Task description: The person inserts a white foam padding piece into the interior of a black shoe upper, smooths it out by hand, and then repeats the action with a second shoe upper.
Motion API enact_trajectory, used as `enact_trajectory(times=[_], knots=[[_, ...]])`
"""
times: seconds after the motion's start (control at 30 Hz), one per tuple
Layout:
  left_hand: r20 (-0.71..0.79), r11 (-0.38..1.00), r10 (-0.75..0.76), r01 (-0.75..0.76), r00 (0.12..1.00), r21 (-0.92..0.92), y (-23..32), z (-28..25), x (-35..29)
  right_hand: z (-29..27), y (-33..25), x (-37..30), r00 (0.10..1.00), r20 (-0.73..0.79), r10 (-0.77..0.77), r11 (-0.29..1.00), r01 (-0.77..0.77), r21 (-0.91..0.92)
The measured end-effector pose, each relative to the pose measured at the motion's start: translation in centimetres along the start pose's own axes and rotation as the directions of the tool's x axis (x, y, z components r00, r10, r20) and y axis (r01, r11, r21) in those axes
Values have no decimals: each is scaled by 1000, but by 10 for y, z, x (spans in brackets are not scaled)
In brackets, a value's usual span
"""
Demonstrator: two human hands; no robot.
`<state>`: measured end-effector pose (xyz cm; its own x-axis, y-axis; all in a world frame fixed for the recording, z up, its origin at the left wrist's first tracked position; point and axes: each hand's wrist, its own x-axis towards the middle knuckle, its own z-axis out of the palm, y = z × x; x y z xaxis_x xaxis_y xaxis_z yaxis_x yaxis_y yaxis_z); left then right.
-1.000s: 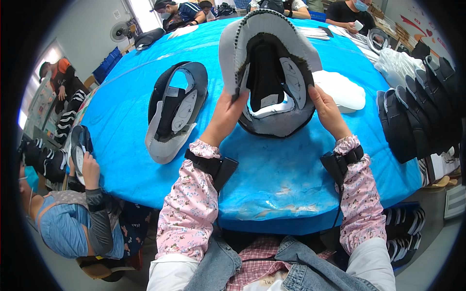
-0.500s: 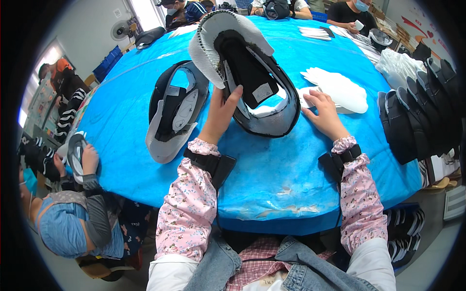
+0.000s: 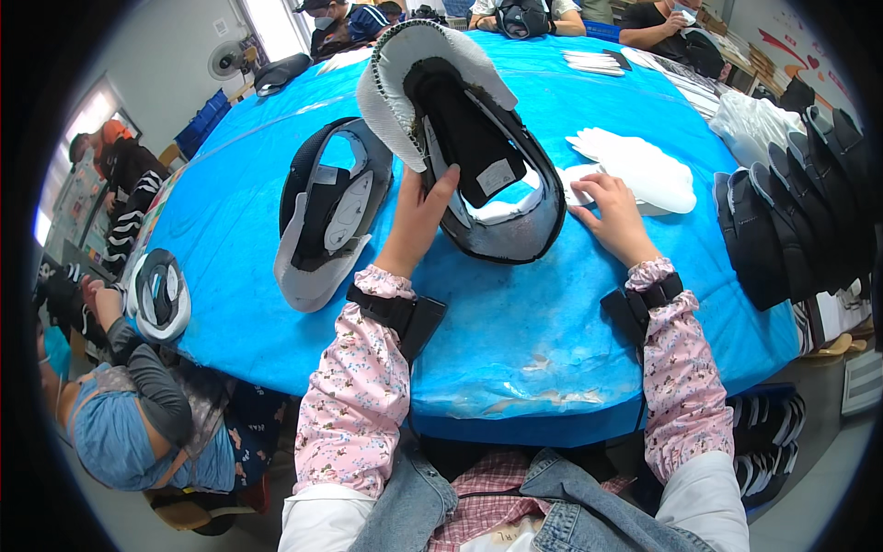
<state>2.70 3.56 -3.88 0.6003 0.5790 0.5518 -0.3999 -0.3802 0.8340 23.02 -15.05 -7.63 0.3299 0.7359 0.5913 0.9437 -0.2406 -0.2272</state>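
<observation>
My left hand (image 3: 418,216) is closed on the side of a shoe upper (image 3: 538,225). This upper has a white mesh, stitched toe part, a black tongue with a pale label, and a grey inner lining. It is held tilted above the table, opening toward me. My right hand (image 3: 612,216) has its bent fingers on a white flat shoe-shaped piece (image 3: 589,173), beside a fanned pile of similar white pieces (image 3: 648,175). The thumb's contact is partly hidden. Left of my left hand, a second shoe upper (image 3: 322,216) lies on the table, its opening facing up.
A blue cover (image 3: 497,340) spreads over the table. At right stands a row of black shoe uppers (image 3: 791,212), near a clear plastic bag (image 3: 754,124). Another upper (image 3: 161,294) lies at the left edge beside a co-worker (image 3: 138,414). More people sit along the far side.
My hands and the held upper have barely moved. The co-worker at left has let go of an upper, which now lies on the table edge. A far-right person's hands have risen.
</observation>
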Motion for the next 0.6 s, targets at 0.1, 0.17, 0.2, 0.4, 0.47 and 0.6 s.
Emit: enact_trajectory(times=[0.1,0.17,0.2,0.4,0.47,0.6], knots=[[-3,1000,-26,26,1000,2,1,-2,-1,-8,-10,6,995,82,60,998,-58,-25],[3,1000,-16,16,1000,-4,1,-1,0,-10,-10,6,999,22,-39,997,40,-69],[7,1000,-6,6,1000,-7,1,-1,-1,-10,-11,6,999,22,-40,997,41,-69],[11,1000,-2,2,1000,-12,0,-1,-1,-4,-11,5,992,1,130,939,-123,320],[13,1000,3,-2,1000,-9,-2,-2,0,-4,-12,6,985,33,168,924,-169,342],[15,1000,4,-4,1000,7,-1,-2,1,-3,-10,5,984,30,178,927,-178,329]])
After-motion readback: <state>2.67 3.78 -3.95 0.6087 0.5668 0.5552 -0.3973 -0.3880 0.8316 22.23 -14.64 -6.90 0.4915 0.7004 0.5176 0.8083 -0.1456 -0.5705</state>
